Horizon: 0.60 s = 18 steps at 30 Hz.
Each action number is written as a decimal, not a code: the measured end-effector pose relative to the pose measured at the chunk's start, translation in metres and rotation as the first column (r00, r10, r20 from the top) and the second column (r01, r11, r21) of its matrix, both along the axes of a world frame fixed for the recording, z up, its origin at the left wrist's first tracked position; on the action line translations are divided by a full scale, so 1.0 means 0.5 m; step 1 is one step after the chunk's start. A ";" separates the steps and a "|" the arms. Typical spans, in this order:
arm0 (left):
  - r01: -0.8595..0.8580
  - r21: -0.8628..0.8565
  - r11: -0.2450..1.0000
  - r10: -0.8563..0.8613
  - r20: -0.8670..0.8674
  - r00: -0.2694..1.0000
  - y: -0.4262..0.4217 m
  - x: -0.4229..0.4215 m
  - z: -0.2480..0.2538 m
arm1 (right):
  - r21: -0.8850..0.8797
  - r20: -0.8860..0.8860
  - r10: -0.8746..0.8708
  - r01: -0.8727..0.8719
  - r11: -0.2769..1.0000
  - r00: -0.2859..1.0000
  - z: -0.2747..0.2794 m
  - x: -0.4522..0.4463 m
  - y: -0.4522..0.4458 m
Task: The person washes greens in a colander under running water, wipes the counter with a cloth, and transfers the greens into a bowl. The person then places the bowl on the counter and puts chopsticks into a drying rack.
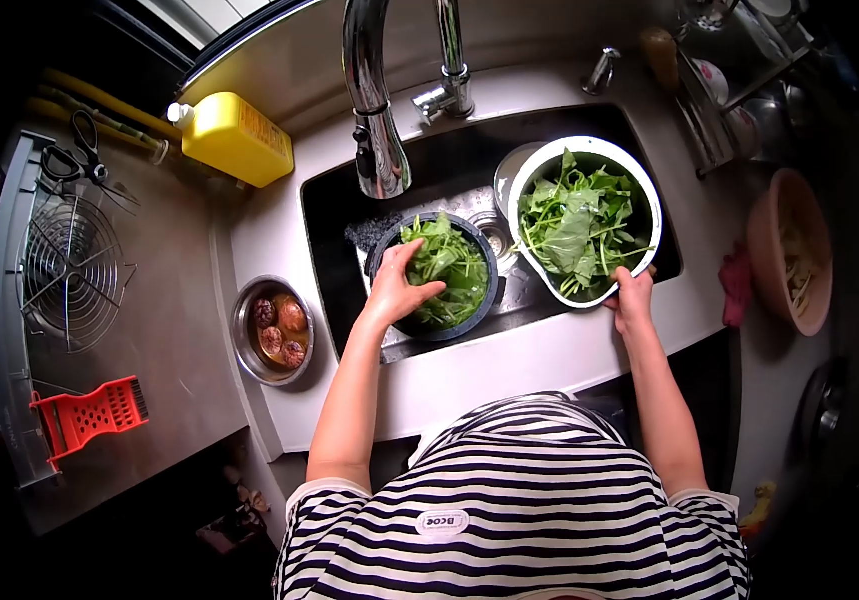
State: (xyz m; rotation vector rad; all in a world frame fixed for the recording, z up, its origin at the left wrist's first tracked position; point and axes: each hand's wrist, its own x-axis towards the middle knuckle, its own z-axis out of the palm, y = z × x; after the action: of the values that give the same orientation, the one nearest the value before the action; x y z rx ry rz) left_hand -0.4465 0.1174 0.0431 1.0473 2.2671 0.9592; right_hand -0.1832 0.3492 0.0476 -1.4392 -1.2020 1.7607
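Observation:
My left hand (402,289) reaches over the rim of a dark round basin (490,300) in the sink, thumb and fingers apart. Its fingertips are at the leafy greens (445,265) lying in water there; no bunch is visibly gripped. My right hand (634,300) is closed on the near rim of a white basin (654,210), its fingers partly hidden beneath the edge. This basin is tilted and heaped with more leafy greens (580,225), some stems poking over its side. Another pale round container (508,180) shows partly behind the white basin.
A chrome faucet (375,120) hangs over the sink (330,230). At left stand a metal bowl (242,340) of several brown round pieces in liquid, a yellow jug (240,140), scissors (88,155), a wire rack (75,265) and a red grater (95,415). A pink bowl (765,250) sits right.

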 end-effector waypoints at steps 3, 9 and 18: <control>-0.060 -0.165 0.985 0.071 0.065 0.995 0.013 0.004 -0.032 | -0.003 -0.001 0.017 -0.017 1.000 1.000 -0.005 0.000 0.005; -0.017 -0.390 0.921 0.035 0.038 0.999 0.047 -0.020 -0.135 | -0.001 0.022 0.026 -0.026 1.000 0.999 0.004 -0.004 0.004; 0.032 -0.665 0.746 -0.143 -0.113 0.983 0.103 0.050 -0.203 | 0.021 0.082 0.037 -0.039 0.999 0.996 -0.020 0.005 0.017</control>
State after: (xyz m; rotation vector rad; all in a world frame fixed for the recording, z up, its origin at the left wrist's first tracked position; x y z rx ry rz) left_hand -0.4217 0.1690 -0.0585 0.8995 2.3639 -0.0188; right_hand -0.1808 0.3575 0.0377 -1.4967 -1.2949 1.7224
